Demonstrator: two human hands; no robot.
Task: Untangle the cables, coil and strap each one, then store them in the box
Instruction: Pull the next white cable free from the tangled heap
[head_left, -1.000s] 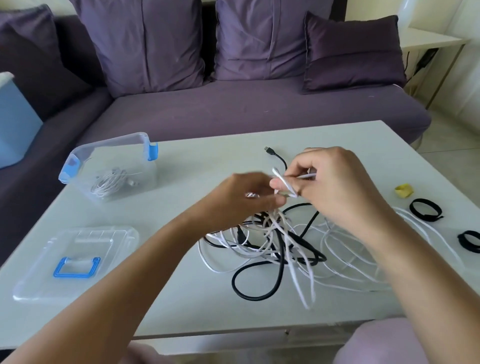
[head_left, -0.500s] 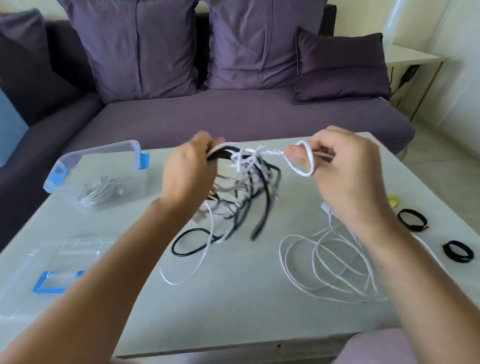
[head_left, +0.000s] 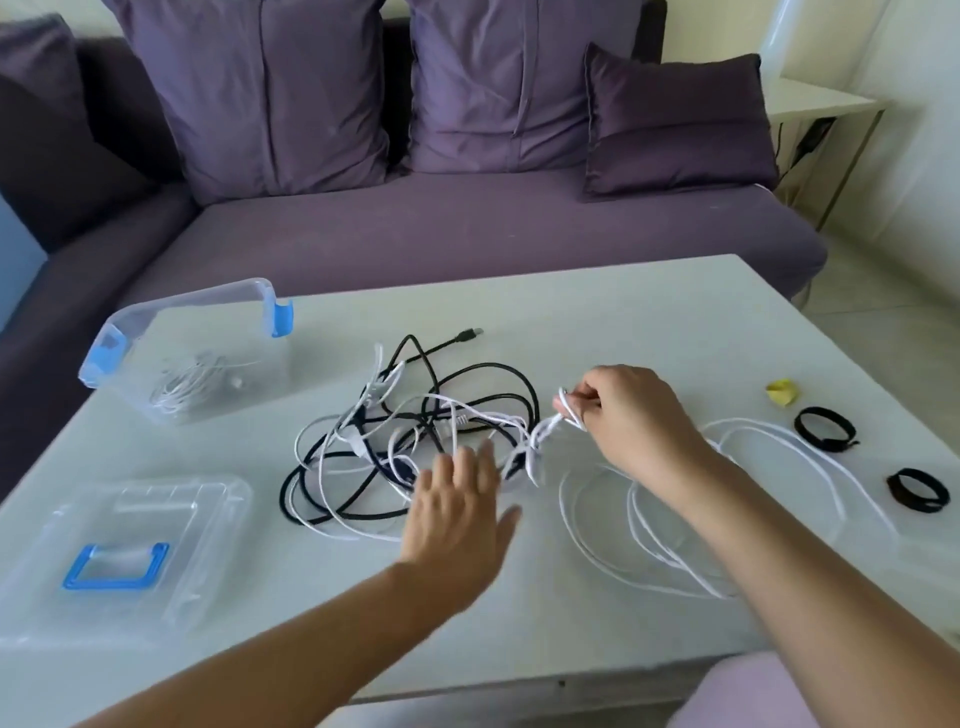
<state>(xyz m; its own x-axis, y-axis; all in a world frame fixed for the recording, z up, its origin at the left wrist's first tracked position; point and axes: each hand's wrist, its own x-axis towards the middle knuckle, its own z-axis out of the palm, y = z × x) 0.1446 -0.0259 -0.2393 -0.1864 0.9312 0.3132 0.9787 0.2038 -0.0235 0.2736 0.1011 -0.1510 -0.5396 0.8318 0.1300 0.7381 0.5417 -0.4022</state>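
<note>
1. Pale white low table (head_left: 623, 312), rectangular, straight in front of me.
2. Purple fabric sofa (head_left: 467, 234), directly behind the table.
3. Two large purple back cushions (head_left: 280, 88) (head_left: 509, 83), upright, side by side.
4. Smaller dark purple satin cushion (head_left: 675, 119), leaning at my right of those.
5. White side table (head_left: 826, 101), beyond the sofa's right end.
6. Pale tiled floor (head_left: 883, 291), to my right.
7. Pale pink fabric (head_left: 743, 696), below the table's near edge.

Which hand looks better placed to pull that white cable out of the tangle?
The right hand, probably: it pinches the white cable, while the left hand is open over the tangle.
</note>
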